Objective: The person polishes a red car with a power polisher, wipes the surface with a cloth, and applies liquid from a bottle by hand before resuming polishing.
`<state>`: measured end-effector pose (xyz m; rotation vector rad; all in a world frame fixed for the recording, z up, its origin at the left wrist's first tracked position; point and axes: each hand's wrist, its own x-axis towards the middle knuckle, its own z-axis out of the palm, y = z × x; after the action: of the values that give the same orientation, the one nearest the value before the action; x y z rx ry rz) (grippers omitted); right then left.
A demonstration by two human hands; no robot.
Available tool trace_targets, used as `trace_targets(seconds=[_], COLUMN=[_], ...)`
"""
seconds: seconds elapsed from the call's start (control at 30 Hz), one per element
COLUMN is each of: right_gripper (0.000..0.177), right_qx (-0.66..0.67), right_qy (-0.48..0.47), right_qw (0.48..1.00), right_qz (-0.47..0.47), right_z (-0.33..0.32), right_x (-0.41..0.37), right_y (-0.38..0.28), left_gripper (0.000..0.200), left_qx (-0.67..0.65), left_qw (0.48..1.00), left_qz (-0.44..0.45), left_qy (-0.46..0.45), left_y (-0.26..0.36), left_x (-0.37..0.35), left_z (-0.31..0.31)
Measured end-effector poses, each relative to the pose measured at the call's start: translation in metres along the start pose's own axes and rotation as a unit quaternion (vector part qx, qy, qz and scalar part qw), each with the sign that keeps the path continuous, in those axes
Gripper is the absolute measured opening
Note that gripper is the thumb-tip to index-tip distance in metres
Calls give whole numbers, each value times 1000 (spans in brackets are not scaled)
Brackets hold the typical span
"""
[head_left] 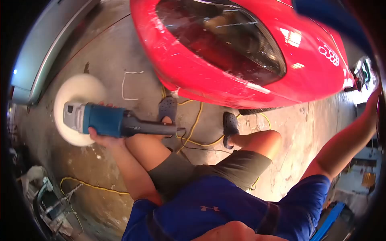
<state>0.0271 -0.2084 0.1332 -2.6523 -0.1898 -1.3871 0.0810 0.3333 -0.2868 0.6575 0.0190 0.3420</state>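
My left hand (pixel 105 138) is wrapped round the blue body of an electric polisher (pixel 103 119), thumb on the near side and fingertips showing on the far side. A wide, round white pad (pixel 76 136) sits under the polisher's metal head, at the left. The dark handle points right toward my knees, and a cord (pixel 197 149) runs from its end. My right forearm (pixel 350 140) reaches up to the right edge, where the hand itself is out of the picture. Ahead of my feet stands a glossy red car (pixel 193 76) with a dark, clear-covered headlight (pixel 229 44).
A yellow extension cord (pixel 197 124) winds over the concrete floor around my clogs. A bent white strip (pixel 124 86) lies near the bumper. A grey vehicle (pixel 44 48) stands at upper left, a metal-framed object (pixel 48 201) at lower left. Something blue and blurred (pixel 337 24) crosses the upper right.
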Motion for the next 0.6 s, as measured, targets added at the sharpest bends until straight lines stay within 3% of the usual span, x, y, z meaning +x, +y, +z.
trace_targets(seconds=[0.07,0.17,0.27,0.3,0.37,0.4,0.6], right_gripper=[47,43,38,40,40,41,48], right_qx=[117,221,144,160,106,96,49], right_qy=[-69,-198,-310,-313,-258,-264,-345], right_qw=[989,937,902,877,909,899,831], right_qz=[60,185,264,328,310,335,434], right_z=[-27,-11,63,98,169,198,310], right_x=[-80,-199,-306,-356,-451,-484,-593], right_y=[-25,-55,-79,-72,-57,-53,-26], left_gripper=[98,96,96,97,97,98,96], left_qx=[9,-13,11,25,35,39,30], left_qw=[1000,996,997,997,997,997,991], left_qz=[9,-5,-12,-11,-7,-6,-61], left_qy=[-14,-93,-79,-73,-67,-67,-115], left_y=[2,3,3,3,1,-1,-8], left_x=[-1,2,-4,-7,-12,-11,-9], left_z=[-3,-12,1,5,10,12,4])
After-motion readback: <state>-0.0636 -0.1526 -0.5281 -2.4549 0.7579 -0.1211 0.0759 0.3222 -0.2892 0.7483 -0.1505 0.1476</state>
